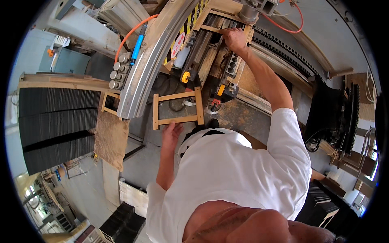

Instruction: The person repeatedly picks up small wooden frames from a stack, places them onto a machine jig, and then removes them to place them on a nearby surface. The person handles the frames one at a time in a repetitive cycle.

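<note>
My left hand (172, 134) is closed on the near rail of a light wooden frame (156, 111), which is held out level with bare space inside its four bars. Farther off and to the right, my right hand (235, 39) reaches into the machine. Its fingers curl at the rail of a second wooden frame (211, 29), which lies by a round metal clamp head (249, 13). Part of that frame is covered by the hand.
The machine's curved metal beam (139, 87) stands at the left, with silver knobs (116, 75) and a blue pen (138, 46). A yellow knob (185, 77) and control buttons (231, 65) sit between the frames. Black stacked panels (60, 117) fill the far left.
</note>
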### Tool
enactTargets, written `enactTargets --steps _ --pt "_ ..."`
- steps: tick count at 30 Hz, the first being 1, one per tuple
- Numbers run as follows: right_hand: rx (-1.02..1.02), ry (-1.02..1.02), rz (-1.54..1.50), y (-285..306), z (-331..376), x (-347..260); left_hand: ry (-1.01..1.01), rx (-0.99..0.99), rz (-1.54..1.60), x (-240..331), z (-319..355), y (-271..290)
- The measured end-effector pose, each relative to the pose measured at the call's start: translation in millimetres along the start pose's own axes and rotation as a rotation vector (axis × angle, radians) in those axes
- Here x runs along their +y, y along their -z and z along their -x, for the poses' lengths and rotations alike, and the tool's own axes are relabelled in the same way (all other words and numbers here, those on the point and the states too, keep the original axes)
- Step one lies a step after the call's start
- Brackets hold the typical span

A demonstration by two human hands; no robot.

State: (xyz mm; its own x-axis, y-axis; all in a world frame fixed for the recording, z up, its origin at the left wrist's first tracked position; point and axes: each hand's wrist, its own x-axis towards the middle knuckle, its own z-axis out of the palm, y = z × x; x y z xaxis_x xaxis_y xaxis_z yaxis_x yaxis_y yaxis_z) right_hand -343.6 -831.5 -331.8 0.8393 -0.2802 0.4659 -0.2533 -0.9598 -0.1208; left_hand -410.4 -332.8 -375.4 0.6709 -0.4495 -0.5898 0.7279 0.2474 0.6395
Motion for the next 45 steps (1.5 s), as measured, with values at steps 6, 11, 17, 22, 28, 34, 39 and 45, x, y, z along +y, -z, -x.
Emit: enactTargets --steps 6,11,17,22,28,34,39,45 --pt "-0.050 0.024 -0.006 4.2 -5.5 4.3 -0.025 0.198 0.020 -18.8 -13.4 37.7" --pt "0.017 0.094 0.047 12.7 -7.7 -1.3 -0.056 0.317 0.002 -33.8 -19.1 67.4" --pt "-0.040 0.138 0.131 18.7 -5.9 6.3 -0.077 0.458 -0.035 -36.4 -18.3 79.3" --pt "-0.121 0.043 0.074 18.9 -4.7 -2.3 -0.110 0.483 -0.020 -44.6 -11.5 100.5" --pt "-0.136 -0.007 0.124 32.7 -11.2 -28.2 -0.188 0.501 0.030 -36.2 -7.9 129.2" --pt "-0.126 0.025 0.003 16.9 -15.4 2.4 -0.414 0.583 0.020 28.3 -11.6 164.0" --pt "0.092 -0.151 -0.318 59.4 -16.1 -87.9 -0.547 0.731 0.000 98.9 -24.7 247.8" --pt "0.168 -0.085 -0.813 93.9 49.9 -236.9 -0.483 0.664 -0.005 205.3 -78.2 318.9"
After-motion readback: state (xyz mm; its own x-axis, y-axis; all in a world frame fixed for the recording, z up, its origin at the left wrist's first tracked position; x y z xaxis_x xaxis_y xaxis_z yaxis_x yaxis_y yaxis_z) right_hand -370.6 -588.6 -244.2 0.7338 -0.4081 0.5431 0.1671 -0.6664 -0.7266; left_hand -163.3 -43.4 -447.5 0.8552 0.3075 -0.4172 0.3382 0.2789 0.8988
